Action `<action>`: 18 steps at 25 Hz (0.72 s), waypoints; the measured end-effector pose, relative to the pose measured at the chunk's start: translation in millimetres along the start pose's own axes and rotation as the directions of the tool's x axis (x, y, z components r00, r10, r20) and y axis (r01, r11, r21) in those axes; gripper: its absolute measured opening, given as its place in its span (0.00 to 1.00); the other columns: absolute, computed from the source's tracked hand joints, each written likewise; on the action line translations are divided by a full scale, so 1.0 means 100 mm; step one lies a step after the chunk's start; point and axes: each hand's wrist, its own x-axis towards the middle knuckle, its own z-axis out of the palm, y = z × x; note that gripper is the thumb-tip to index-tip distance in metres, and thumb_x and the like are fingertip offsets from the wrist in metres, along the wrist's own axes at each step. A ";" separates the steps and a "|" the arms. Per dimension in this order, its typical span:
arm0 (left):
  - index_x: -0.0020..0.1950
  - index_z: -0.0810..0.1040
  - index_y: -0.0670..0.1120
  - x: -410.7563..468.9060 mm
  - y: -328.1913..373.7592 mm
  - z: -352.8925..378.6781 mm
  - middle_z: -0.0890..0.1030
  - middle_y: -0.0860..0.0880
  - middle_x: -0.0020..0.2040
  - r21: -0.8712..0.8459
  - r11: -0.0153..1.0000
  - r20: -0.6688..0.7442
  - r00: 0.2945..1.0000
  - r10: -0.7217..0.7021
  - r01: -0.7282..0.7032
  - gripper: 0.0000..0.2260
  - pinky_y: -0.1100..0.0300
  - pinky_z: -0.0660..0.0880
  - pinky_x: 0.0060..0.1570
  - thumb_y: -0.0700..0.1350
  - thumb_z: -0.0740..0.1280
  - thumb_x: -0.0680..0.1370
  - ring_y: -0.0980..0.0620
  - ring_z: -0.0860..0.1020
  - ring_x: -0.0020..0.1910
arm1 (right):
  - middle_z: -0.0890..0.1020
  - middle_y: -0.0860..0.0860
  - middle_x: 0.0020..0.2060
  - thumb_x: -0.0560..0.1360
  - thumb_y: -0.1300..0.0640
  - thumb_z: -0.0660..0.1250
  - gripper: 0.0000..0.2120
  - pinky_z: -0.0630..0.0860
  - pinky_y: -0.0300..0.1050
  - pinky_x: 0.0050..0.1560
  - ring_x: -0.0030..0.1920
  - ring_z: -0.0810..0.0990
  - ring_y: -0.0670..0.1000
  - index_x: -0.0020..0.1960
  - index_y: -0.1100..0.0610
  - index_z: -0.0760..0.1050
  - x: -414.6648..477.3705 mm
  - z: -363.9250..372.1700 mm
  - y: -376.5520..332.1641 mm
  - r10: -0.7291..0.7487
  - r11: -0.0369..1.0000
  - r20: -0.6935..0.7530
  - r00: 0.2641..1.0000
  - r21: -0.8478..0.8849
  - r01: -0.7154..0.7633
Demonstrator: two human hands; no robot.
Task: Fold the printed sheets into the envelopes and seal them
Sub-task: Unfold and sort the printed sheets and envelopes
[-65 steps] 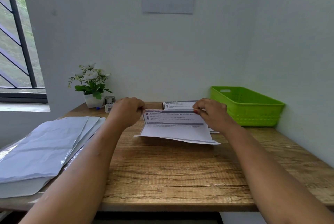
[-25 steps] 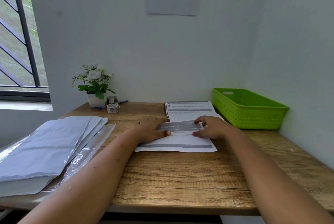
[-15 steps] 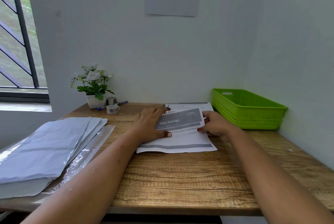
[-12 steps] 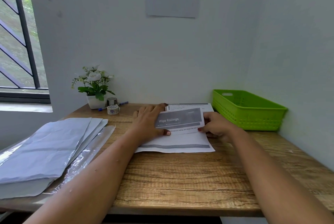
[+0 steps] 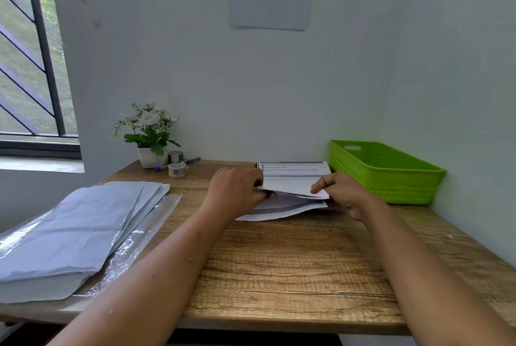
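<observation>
The half-folded white printed paper sheet (image 5: pixel 282 210) lies on the wooden counter (image 5: pixel 279 262), long axis running hand to hand; the left hand (image 5: pixel 236 194) pinches its left end in a closed grip, the right hand (image 5: pixel 346 194) its right end; the grey plastic envelopes (image 5: pixel 69 222) lie leftward

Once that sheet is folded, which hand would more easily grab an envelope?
Probably the left. The envelopes lie at the desk's left side, nearer the left hand; the right hand, pinching the sheet, would have to cross over.
</observation>
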 end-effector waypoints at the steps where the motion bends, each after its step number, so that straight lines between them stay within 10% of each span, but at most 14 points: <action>1: 0.57 0.76 0.53 0.00 0.00 0.02 0.82 0.54 0.52 -0.019 1.000 0.088 0.996 0.011 -0.009 0.25 0.58 0.67 0.44 0.70 0.57 0.73 0.50 0.79 0.50 | 0.79 0.55 0.43 0.74 0.77 0.54 0.20 0.74 0.34 0.25 0.40 0.77 0.51 0.34 0.60 0.76 -0.01 0.00 0.00 0.001 1.000 0.003 1.000 0.008 -0.001; 6: 0.75 0.58 0.55 -0.01 0.01 0.13 0.67 0.48 0.73 -0.199 0.973 0.434 0.901 -0.018 0.116 0.39 0.41 0.58 0.70 0.72 0.37 0.70 0.44 0.67 0.70 | 0.78 0.55 0.35 0.74 0.76 0.54 0.19 0.72 0.34 0.24 0.30 0.77 0.48 0.33 0.59 0.73 -0.04 0.03 -0.02 -0.021 0.998 0.053 0.998 0.067 0.018; 11: 0.55 0.73 0.47 0.03 -0.13 0.17 0.78 0.46 0.58 -0.221 0.960 0.311 0.946 -0.095 0.169 0.11 0.55 0.68 0.49 0.48 0.54 0.82 0.44 0.75 0.57 | 0.80 0.53 0.38 0.77 0.72 0.55 0.18 0.75 0.37 0.26 0.33 0.79 0.47 0.37 0.58 0.77 -0.10 0.04 -0.09 -0.006 0.989 0.093 0.996 0.147 -0.007; 18: 0.54 0.74 0.47 0.00 -0.17 0.18 0.78 0.47 0.54 -0.112 0.967 0.319 0.930 -0.185 0.230 0.12 0.56 0.67 0.45 0.45 0.51 0.82 0.50 0.71 0.46 | 0.77 0.53 0.40 0.79 0.67 0.61 0.10 0.76 0.33 0.26 0.27 0.78 0.43 0.51 0.59 0.80 -0.12 0.06 -0.08 0.032 0.991 0.186 0.982 0.121 -0.055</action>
